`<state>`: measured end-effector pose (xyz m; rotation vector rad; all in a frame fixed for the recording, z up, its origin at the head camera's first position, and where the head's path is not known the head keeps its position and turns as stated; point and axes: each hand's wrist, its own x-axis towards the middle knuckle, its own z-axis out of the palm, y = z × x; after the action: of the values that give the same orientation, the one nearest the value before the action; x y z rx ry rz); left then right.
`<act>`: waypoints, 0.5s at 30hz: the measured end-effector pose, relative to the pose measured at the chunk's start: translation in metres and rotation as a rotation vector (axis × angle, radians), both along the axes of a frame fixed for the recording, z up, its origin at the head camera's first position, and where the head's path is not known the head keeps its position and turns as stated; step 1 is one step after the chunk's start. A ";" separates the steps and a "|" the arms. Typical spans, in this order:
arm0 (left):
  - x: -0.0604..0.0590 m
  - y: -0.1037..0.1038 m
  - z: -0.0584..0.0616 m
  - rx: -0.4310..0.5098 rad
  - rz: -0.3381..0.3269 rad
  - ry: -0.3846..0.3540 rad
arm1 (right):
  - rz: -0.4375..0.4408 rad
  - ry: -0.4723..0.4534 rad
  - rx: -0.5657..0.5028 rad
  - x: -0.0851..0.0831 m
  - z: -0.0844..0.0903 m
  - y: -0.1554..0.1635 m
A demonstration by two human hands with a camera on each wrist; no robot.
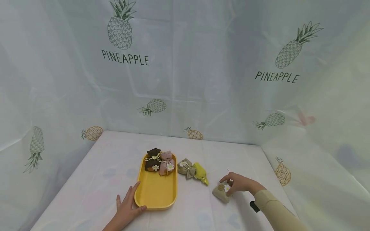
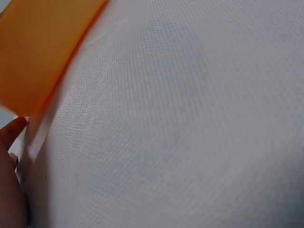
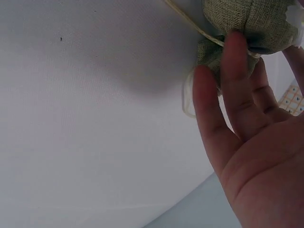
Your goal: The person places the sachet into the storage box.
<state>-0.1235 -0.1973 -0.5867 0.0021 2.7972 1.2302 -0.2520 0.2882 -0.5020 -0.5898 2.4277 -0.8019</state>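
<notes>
A grey-green pouch (image 1: 220, 194) with a white flower sits on the right part of the counter (image 1: 95, 183) — the right hand (image 1: 239, 183) pinches it between thumb and fingers. Left of it, a yellow pouch (image 1: 199, 171) touches an olive-grey pouch (image 1: 184, 168) beside the yellow tray (image 1: 156, 192). The left hand (image 1: 127, 205), fingers spread apart, touches the tray's near-left edge — brown (image 1: 150, 164) and pink (image 1: 166, 164) pouches lie inside, at the far end.
</notes>
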 end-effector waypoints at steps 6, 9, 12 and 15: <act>0.000 0.000 -0.002 0.012 0.000 0.035 | -0.002 0.023 0.071 0.000 -0.002 -0.005; 0.000 0.000 -0.001 0.011 0.002 0.031 | 0.032 0.030 0.073 -0.002 -0.004 -0.007; 0.001 0.000 0.000 0.007 0.004 0.014 | 0.066 0.057 0.070 -0.002 -0.003 -0.010; 0.001 0.000 -0.001 0.013 0.000 0.011 | 0.098 0.090 0.066 -0.002 -0.001 -0.016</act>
<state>-0.1222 -0.1970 -0.5872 0.0104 2.7985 1.2522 -0.2543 0.2726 -0.5026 -0.7274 2.4741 -0.6660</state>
